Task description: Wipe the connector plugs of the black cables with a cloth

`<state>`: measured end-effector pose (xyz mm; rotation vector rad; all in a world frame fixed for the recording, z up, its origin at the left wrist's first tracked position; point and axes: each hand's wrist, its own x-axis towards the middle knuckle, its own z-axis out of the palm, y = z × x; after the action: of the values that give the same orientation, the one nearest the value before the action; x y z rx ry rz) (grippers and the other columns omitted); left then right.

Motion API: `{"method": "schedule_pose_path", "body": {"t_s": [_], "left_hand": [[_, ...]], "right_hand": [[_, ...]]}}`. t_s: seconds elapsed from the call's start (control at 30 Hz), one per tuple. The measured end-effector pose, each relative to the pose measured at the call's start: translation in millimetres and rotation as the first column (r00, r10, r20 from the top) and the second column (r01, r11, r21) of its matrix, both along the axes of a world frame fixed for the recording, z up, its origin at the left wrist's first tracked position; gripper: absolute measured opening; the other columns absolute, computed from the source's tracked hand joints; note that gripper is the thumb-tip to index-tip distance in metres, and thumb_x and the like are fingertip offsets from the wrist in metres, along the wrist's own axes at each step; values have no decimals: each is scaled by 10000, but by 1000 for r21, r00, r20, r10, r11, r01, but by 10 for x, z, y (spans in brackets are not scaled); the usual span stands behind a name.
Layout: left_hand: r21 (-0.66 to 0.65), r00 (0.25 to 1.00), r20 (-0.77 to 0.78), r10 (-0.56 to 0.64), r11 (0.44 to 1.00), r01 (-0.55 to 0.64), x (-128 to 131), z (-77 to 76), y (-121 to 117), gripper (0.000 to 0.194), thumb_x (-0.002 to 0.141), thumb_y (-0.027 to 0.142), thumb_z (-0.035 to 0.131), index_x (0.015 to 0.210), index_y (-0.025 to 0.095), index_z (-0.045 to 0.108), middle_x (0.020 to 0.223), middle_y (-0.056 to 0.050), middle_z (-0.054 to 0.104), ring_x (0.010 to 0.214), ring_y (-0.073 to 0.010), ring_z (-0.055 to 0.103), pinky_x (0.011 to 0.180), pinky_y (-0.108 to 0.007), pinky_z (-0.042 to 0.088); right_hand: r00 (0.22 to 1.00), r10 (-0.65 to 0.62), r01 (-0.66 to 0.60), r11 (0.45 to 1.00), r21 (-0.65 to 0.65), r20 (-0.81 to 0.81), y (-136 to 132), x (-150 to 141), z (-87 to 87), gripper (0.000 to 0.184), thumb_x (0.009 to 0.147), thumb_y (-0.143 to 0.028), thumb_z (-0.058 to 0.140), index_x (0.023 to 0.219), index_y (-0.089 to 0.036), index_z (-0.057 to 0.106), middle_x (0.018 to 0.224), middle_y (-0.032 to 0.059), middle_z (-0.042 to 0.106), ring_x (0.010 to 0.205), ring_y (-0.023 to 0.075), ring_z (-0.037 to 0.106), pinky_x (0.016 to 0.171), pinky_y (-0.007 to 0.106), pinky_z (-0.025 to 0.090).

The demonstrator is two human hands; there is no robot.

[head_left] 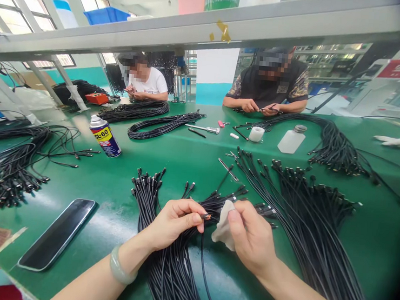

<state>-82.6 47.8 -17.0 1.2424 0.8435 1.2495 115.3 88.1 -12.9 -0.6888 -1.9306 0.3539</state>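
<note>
Between its thumb and fingers, my left hand (180,218) pinches a black cable (203,262) near its connector end, and the rest of that cable hangs down toward me. A whitish cloth (224,227) is gripped in my right hand (254,234), just right of the connector and apart from it. Under my hands lies a thick bundle of black cables (171,278), their connector ends pointing away from me. Another large cable bundle (318,235) spreads to the right of my right hand.
On the green table (120,175) stand a spray can (105,137) and a clear bottle (292,140). A phone (57,233) lies at left, near more cables (19,167). Tweezers (228,169) and a caliper (203,129) lie farther back. Two people sit opposite, below a shelf (162,25).
</note>
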Motion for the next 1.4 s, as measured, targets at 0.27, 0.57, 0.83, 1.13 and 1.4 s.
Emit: {"method": "schedule_pose_path", "body": {"t_s": [0.27, 0.57, 0.83, 1.13, 1.4], "left_hand": [[13, 999, -13, 33, 999, -33, -6, -7, -3, 236, 839, 386, 758, 921, 164, 757, 744, -41, 720, 747, -149, 653, 761, -281, 503], [164, 843, -411, 347, 938, -307, 13, -45, -51, 175, 848, 292, 739, 988, 201, 791, 935, -59, 784, 876, -205, 706, 846, -314, 533], [416, 732, -453, 509, 847, -331, 20, 22, -89, 103, 831, 232, 746, 917, 217, 802, 797, -37, 773, 688, -172, 675, 675, -278, 524], [513, 695, -487, 529, 817, -262, 24, 6, -92, 110, 848, 210, 735, 944, 218, 787, 804, -28, 777, 675, -155, 667, 661, -269, 500], [408, 745, -498, 443, 878, -249, 46, 16, -103, 242, 877, 199, 694, 1116, 200, 652, 912, -28, 787, 845, -174, 730, 794, -278, 525]], "right_hand": [[1000, -1, 1, 1000, -4, -3, -4, -3, 2, 186, 984, -180, 434, 820, -217, 513, 607, -34, 539, 492, 124, 525, 499, 240, 422], [995, -67, 56, 990, -129, -77, -2, -10, -19, 232, 1007, -252, 436, 791, -219, 512, 575, -53, 494, 444, 109, 477, 456, 225, 377], [997, -73, 70, 968, -242, 0, 35, -12, -53, 283, 1019, -329, 419, 767, -225, 495, 575, -49, 486, 467, 120, 472, 474, 233, 381], [985, 84, -28, 942, -334, 153, 28, -20, -36, 205, 1005, -315, 421, 846, -219, 508, 625, -35, 540, 526, 139, 505, 512, 248, 395], [975, 125, -47, 923, -382, 182, 44, -25, -56, 186, 997, -325, 404, 861, -225, 483, 605, -56, 490, 501, 133, 463, 492, 245, 366]]}}
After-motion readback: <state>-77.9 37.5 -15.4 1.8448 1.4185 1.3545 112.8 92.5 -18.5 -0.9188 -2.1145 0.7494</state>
